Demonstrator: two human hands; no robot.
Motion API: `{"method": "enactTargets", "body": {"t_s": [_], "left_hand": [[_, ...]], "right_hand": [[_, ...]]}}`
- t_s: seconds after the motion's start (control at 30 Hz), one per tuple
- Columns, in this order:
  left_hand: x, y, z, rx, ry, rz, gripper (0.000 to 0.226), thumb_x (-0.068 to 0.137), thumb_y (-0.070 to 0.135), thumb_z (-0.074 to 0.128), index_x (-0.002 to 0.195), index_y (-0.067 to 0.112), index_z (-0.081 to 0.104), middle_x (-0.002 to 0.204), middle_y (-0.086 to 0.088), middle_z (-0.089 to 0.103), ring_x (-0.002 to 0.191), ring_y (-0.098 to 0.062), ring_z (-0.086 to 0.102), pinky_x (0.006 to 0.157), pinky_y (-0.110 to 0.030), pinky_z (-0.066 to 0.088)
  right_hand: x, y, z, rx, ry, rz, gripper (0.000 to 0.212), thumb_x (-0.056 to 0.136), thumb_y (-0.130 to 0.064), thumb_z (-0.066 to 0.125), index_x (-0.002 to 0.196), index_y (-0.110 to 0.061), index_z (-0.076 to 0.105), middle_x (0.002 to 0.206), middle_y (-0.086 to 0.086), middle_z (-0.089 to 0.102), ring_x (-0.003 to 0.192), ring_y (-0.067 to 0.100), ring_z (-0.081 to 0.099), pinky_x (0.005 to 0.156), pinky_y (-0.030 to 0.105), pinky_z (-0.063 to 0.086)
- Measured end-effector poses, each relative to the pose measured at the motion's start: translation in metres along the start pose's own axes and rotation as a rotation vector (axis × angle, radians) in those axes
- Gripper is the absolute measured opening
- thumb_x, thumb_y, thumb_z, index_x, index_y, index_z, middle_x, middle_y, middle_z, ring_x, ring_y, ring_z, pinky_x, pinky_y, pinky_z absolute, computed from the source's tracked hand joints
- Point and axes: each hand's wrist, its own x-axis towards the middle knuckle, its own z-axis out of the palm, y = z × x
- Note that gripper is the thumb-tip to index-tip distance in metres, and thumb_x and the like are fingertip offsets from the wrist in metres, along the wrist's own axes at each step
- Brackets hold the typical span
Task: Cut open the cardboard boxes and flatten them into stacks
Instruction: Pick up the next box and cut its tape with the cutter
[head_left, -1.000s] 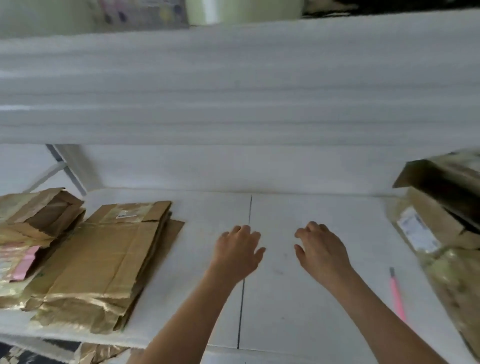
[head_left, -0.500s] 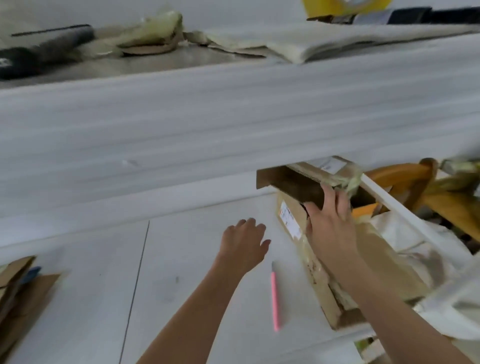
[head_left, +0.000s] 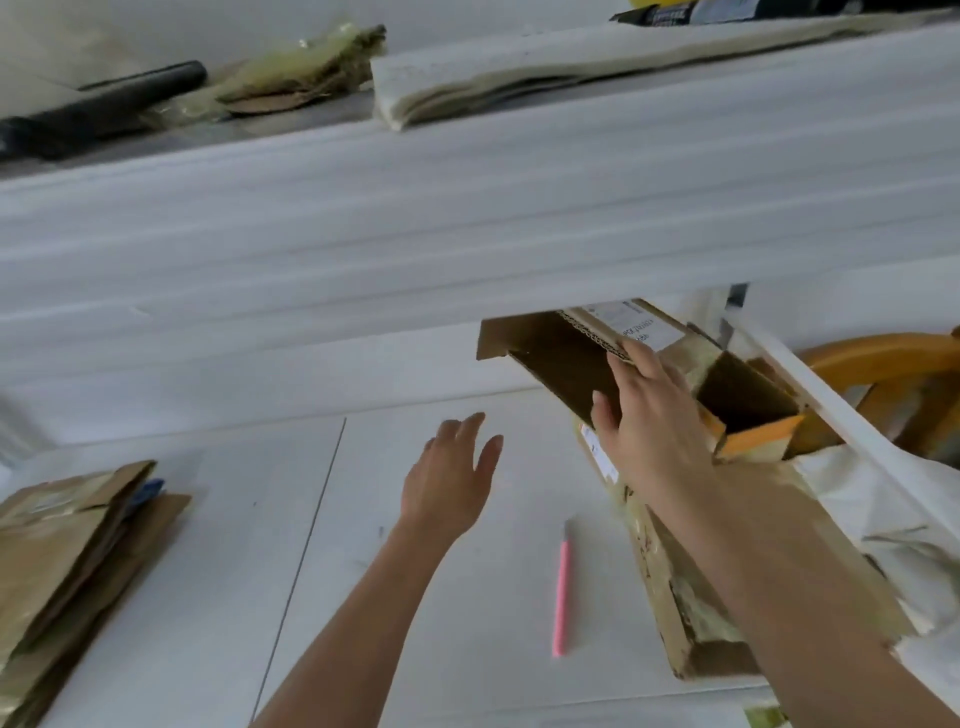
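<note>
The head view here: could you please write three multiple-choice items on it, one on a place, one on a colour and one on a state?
1. Where does the stack of flattened brown cardboard boxes lie on the white table?
A. at its left edge
B. in the middle
C. under the right hand

2. What colour is the slim utility knife?
A. blue
B. pink
C. black

3. What is the right hand doing?
A. resting flat on the table
B. holding the knife
C. gripping the open brown cardboard box

Answers: 1 A, the stack sits far left. 2 B, its handle is pink. 3 C, its fingers and thumb clasp a flap, while the left hand is open.
</note>
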Motion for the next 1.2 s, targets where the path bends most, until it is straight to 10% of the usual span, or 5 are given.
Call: {"method": "enactTargets", "body": {"t_s": [0.23,0.4,0.67,0.93,1.2], "left_hand": [[-0.021,-0.056,-0.029,-0.647,0.231,-0.354,0.057,0.103,0.051,0.021,0.154,0.024,0.026,0.156,0.001,0.033,0.143,-0.021,0.033,0.115,-0.032,0.024],[-0.030,-0.091,-0.042,-1.059,0.209,-0.848,0.047,0.098,0.052,0.040,0.131,0.020,0.052,0.120,-0.004,0.063,0.105,-0.027,0.063,0.087,-0.042,0.053],[-0.073,-0.123,0.000,-1.000,-0.076,-1.029,0.024,0.098,0.020,0.055,0.105,0.000,0.067,0.091,-0.014,0.072,0.077,-0.029,0.068,0.068,-0.038,0.058],[-0.079,-0.114,0.015,-1.028,-0.046,-1.042,0.034,0.096,0.041,0.055,0.102,0.011,0.069,0.098,-0.007,0.071,0.095,-0.028,0.065,0.077,-0.038,0.054],[-0.064,-0.105,-0.036,-0.954,0.144,-0.662,0.020,0.092,0.031,0.066,0.108,0.024,0.075,0.116,0.005,0.067,0.101,-0.013,0.061,0.078,-0.025,0.050]], "right_hand": [[-0.009,-0.067,0.003,0.981,-0.128,0.157,0.047,0.089,-0.012,0.070,0.134,-0.017,0.059,0.132,-0.007,0.054,0.117,0.006,0.056,0.093,0.006,0.040],[-0.032,-0.077,0.049,1.826,-0.833,0.863,0.039,0.083,0.002,0.066,0.122,0.005,0.062,0.119,0.026,0.065,0.108,0.038,0.066,0.090,0.049,0.056],[-0.071,-0.076,0.114,0.695,-0.645,0.386,0.022,0.099,-0.016,0.053,0.112,-0.011,0.070,0.109,0.005,0.070,0.104,0.022,0.063,0.084,0.026,0.045],[-0.094,-0.105,0.102,0.817,-0.977,0.084,0.072,0.090,-0.040,0.068,0.150,-0.025,0.031,0.143,-0.007,0.049,0.130,0.014,0.050,0.103,0.022,0.041],[-0.099,-0.103,0.103,1.616,-1.016,0.626,0.050,0.087,-0.007,0.072,0.120,-0.041,0.058,0.121,-0.001,0.066,0.109,0.021,0.067,0.086,0.040,0.058]]}}
